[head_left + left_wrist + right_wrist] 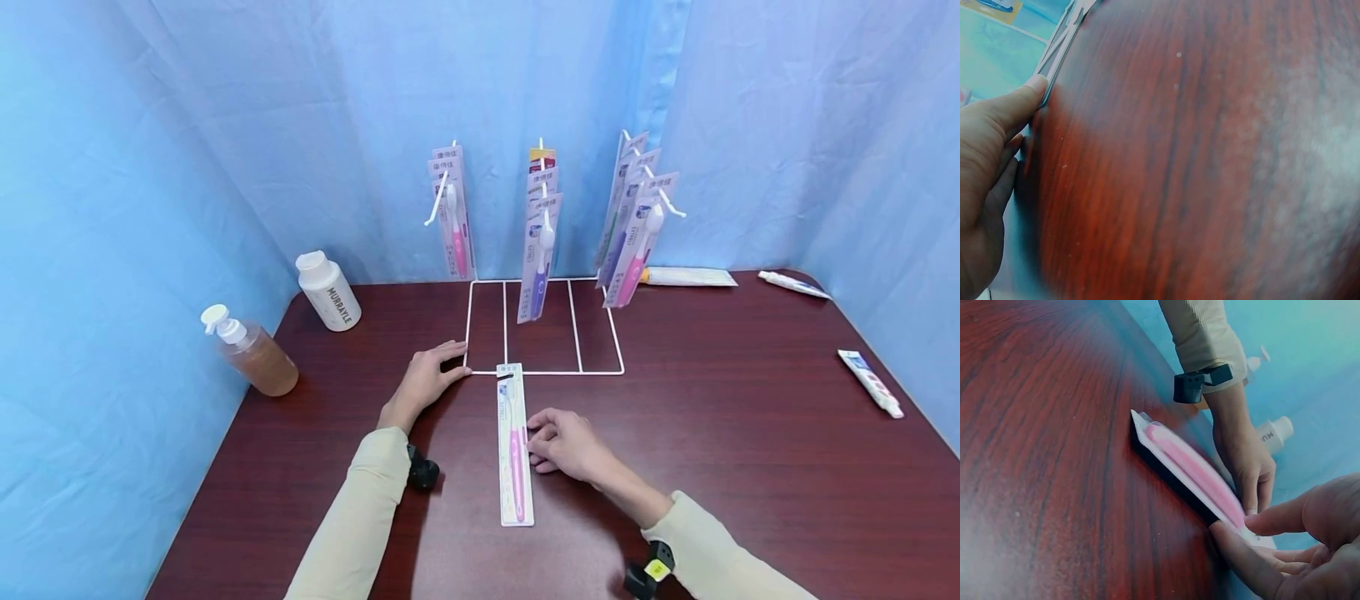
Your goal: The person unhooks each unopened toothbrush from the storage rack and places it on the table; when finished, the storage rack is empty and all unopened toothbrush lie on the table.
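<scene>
- right hand (566, 444): fingers pinching the pink toothbrush pack (516, 454) by its edge
- pack's at the front of the white rack (555, 372)
- left hand (424, 382): fingers kinda straight, touching the rack's corner

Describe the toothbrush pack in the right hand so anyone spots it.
On the dark red table stands a white wire rack. At its near edge, the right hand pinches a pack with a pink-handled toothbrush, the only pack not hanging from a hook.

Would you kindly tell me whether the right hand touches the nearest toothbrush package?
Touching: the right wrist view shows the right hand pinching the toothbrush package by one edge.
</scene>
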Available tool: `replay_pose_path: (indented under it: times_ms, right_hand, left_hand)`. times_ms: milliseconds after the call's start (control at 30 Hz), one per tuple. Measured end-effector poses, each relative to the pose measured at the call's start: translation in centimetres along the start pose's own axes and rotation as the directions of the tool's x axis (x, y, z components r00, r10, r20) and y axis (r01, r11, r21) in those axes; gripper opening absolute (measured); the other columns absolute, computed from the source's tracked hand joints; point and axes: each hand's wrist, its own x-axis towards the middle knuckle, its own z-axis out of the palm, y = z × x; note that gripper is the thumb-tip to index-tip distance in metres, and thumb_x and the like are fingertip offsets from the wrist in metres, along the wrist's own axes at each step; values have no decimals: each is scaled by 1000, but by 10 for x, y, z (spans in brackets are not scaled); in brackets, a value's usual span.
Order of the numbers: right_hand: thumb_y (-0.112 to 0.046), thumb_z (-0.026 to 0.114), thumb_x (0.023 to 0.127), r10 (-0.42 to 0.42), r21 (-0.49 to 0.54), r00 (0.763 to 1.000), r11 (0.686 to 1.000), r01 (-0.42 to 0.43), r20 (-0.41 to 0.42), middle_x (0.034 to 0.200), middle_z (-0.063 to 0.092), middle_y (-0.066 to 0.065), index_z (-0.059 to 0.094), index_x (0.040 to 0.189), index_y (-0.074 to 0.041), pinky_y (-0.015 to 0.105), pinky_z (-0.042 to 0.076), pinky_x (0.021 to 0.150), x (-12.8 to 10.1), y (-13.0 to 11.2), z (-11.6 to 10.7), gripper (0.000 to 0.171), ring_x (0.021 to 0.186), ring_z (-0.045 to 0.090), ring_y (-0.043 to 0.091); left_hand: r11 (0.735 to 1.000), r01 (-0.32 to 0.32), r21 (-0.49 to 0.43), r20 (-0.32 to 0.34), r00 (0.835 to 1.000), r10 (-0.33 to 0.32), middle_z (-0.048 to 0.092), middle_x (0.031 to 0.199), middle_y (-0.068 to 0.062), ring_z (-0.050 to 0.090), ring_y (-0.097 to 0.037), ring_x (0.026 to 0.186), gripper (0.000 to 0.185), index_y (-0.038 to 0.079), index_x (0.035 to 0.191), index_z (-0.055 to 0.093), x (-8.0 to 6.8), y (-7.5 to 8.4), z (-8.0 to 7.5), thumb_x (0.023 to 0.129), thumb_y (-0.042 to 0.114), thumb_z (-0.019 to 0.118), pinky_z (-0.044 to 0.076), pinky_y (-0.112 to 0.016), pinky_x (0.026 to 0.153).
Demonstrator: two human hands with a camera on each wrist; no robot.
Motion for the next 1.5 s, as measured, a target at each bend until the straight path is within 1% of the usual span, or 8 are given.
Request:
replay_pose_path:
  times_ms: [233,300,400,500,667,933,1100,1500]
  right_hand:
    - [-1,62,87,-44,-203,999,978,46,14,81,68,11,59,111,6,31,57,53,-6,-13,-4,25,63,66,19]
    - [-6,64,86,-101,-330,995,939,100,16,81,68,5,61,110,2,30,56,56,-5,-22,-7,25,63,65,15]
    - [-13,66,87,-214,-488,977,850,197,21,84,68,0,63,112,-2,31,55,68,1,-39,-11,27,72,66,12]
    - [-16,68,87,-322,-513,946,806,295,39,91,69,3,63,115,-4,33,54,79,12,-58,-14,31,85,67,14]
    - [-12,66,89,-427,-424,903,809,407,53,107,67,13,59,121,-3,36,56,83,35,-87,-13,34,95,67,23]
    - [-9,62,90,-527,-345,847,809,477,-64,115,64,16,55,124,1,36,54,89,81,-108,-1,35,102,64,26]
    - [-8,61,90,-550,-338,820,810,479,-157,114,62,16,54,124,2,36,53,93,110,-105,7,36,106,62,26]
    - [-15,60,93,-531,-322,786,840,438,-316,127,55,13,46,133,-4,36,49,98,157,-119,12,44,114,58,26]
  left_hand:
    - [1000,28,1,14,999,-28,57,137,-1,47,-17,133,49,14,132,60,-1,3,-1,87,31,70,38,-40,110]
    - [1000,30,1,13,999,-30,57,137,-1,47,-17,133,49,14,132,60,-1,4,-2,87,31,70,38,-39,111]
    - [1000,28,4,7,1000,-28,57,137,-1,47,-17,133,49,14,132,60,-2,4,-2,87,31,70,38,-40,110]
    - [1000,28,3,1,1000,-28,57,137,-1,47,-17,133,49,14,132,60,-2,3,-2,87,31,70,38,-40,110]
    - [1000,9,0,-12,1000,-9,58,135,-2,48,-18,132,48,13,130,62,0,0,-1,86,31,71,39,-40,109]
    - [1000,-1,-4,-13,1000,1,59,134,-2,49,-18,131,47,14,130,62,1,-1,0,86,29,72,40,-39,109]
    - [1000,-8,0,-10,1000,8,59,134,-3,49,-19,132,47,13,130,62,1,-2,0,87,29,71,39,-40,109]
    - [1000,-13,5,-3,1000,13,59,135,-2,48,-19,132,47,12,130,62,1,-3,1,87,29,71,40,-40,109]
